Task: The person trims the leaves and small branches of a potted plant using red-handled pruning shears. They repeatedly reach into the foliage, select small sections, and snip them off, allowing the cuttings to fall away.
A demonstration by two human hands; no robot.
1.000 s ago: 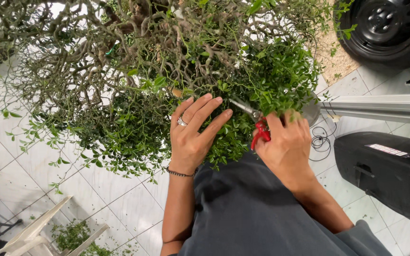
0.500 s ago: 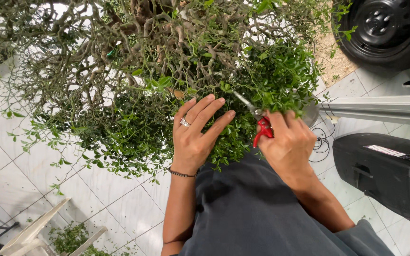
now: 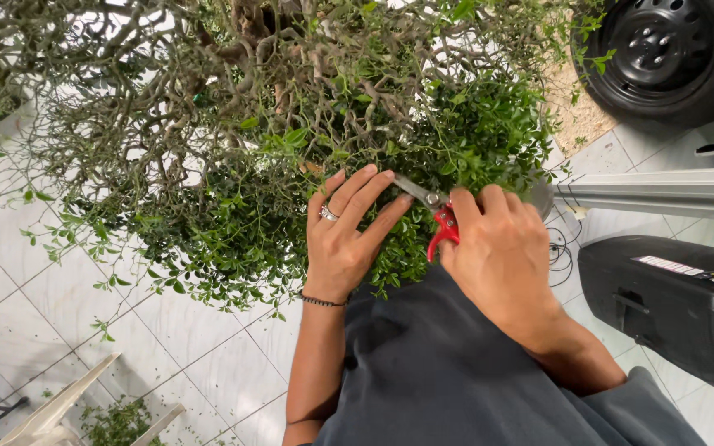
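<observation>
Change: both hands sit slightly lower and closer together than a moment ago, blades deeper in the leaves
Left hand [image 3: 342, 239]: open, fingers spread flat on the bush [image 3: 274, 165], pressing foliage aside
Right hand [image 3: 502, 252]: closed around red-handled shears [image 3: 435, 216], blades pointing into the twigs beside the left fingertips
Containers: black case [image 3: 671, 310] on the floor, shut, contents hidden

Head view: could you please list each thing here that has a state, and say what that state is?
Left hand: open, flat on the foliage.
Right hand: closed around the shears.
Shears: red-handled, held, blade tips in the leaves; open or shut unclear.
Bush: leafy on the near side, bare twigs further up.
Ring: worn on the left hand.
</observation>
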